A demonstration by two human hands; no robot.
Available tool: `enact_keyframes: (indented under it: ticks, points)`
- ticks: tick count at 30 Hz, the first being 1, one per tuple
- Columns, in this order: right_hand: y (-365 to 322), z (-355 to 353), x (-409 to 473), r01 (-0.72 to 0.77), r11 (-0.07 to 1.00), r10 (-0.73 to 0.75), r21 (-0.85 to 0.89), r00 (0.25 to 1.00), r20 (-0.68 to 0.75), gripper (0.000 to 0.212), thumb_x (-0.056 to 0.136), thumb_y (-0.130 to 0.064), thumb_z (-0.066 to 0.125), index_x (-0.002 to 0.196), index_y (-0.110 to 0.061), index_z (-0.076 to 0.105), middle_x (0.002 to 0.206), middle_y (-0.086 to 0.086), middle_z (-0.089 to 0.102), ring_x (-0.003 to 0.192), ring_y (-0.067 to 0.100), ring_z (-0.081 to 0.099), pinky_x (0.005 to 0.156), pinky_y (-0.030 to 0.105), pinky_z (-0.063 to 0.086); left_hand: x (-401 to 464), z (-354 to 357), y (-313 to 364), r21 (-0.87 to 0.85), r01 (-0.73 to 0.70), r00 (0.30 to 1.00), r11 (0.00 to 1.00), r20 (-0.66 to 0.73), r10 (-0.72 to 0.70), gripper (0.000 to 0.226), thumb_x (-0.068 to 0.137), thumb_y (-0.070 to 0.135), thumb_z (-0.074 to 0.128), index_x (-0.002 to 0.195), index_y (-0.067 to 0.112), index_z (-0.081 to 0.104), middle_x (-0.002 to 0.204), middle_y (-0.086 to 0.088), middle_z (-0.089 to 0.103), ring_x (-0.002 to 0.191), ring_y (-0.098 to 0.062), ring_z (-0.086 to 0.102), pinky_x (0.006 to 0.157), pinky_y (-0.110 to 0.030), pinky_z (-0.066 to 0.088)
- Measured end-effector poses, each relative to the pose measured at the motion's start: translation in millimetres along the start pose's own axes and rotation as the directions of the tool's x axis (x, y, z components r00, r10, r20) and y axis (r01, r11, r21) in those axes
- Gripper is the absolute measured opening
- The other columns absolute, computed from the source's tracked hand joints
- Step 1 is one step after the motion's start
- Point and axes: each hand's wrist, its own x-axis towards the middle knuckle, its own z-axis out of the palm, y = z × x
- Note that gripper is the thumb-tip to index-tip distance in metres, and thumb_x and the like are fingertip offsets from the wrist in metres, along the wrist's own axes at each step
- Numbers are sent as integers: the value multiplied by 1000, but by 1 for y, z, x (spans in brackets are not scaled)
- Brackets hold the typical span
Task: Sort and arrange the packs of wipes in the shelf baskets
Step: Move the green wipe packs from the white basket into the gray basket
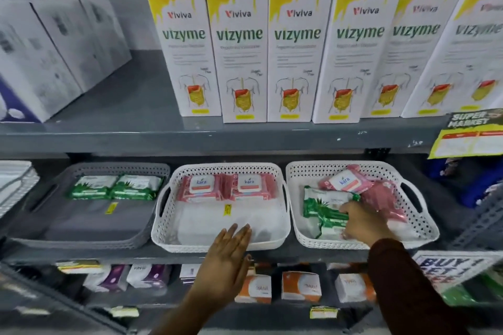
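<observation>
Three baskets sit side by side on the middle shelf, across the centre of the frame. The grey basket at the left holds two green packs lined up along its back wall. The middle white basket holds two pink packs set in a row at its back, with the front half of its floor bare. The right white basket is the untidy one: a green pack lies at a slant on top of another green pack, and a pink pack with a white label tilts against the back right corner above more pink wrapping. The right hand, its arm in a dark maroon sleeve, reaches into that right basket and lies on the green pack, fingers curled over the pack's right end; whether it has truly gripped it I cannot tell, as the hand hides the contact. The left hand is flat and spread, holding nothing, its fingertips over the front rim of the middle white basket. Along the upper half of the frame stands a row of tall white and yellow boxes on the shelf above, with blurred grey boxes at upper left. Small boxes line the shelf at the bottom.
</observation>
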Motion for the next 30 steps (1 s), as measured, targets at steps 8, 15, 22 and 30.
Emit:
enact_keyframes:
  ticks: [8, 15, 22, 30]
  points:
    - [-31, -9, -17, 195, 912, -58, 360, 932, -358, 57, 77, -31, 82, 129, -19, 61, 118, 10, 68, 99, 30, 65, 83, 40, 54, -10, -4, -14, 38, 27, 1000, 999, -12, -27, 53, 101, 38, 29, 150, 20, 24, 157, 5, 22, 146, -13, 9, 117, -39, 13]
    - [-117, 5, -36, 531, 718, -296, 449, 818, -494, 59, 77, 4, 75, 131, -14, 60, 124, 9, 62, 107, 17, 58, 98, 32, 46, -43, -23, -64, 107, 83, 995, 991, -56, -77, 58, 101, 47, 14, 151, 18, 23, 157, 4, 21, 146, -11, 6, 116, -34, 11]
    - [-228, 54, -51, 666, 635, -473, 392, 735, -485, 50, 77, 1, 76, 122, -17, 65, 123, 6, 67, 113, 24, 62, 96, 37, 51, -91, -50, -132, 190, 246, 968, 951, -96, -231, 61, 98, 44, 32, 149, 11, 27, 155, -2, 18, 144, -20, 14, 116, -25, -8]
    - [-387, 104, -48, 813, 582, -719, 36, 534, -446, 47, 65, -7, 81, 109, -19, 69, 108, 1, 68, 105, 22, 52, 93, 37, 43, -141, -68, -212, 209, 319, 947, 924, -115, -301, 65, 98, 46, 40, 150, 10, 22, 157, -3, 17, 144, -19, 16, 116, -28, 1]
